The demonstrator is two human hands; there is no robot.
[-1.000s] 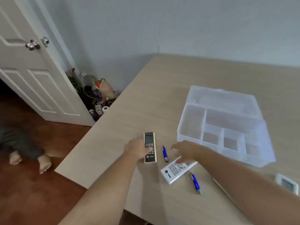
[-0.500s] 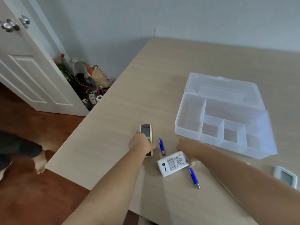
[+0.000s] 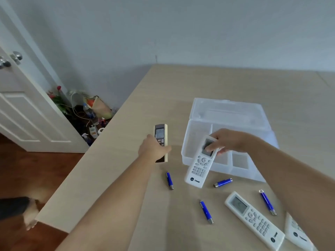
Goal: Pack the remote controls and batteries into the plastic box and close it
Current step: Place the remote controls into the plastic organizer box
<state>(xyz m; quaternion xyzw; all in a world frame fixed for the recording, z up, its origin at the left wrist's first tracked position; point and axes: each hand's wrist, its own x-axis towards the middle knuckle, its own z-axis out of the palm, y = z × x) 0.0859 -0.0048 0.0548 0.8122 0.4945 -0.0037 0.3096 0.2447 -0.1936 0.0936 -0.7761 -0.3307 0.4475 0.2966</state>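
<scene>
Right hand gripping white remote above plastic box – seemingly lifted, left hand clasping beige remote, batteries lying loose.

white remotes, blue batts, clear box

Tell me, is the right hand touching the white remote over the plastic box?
Touching. The head view shows the right hand pinching the white remote at its screen end, thumb on the display, lifting it at a tilt in front of the plastic box.

Two bare, sleeveless forearms.
</scene>
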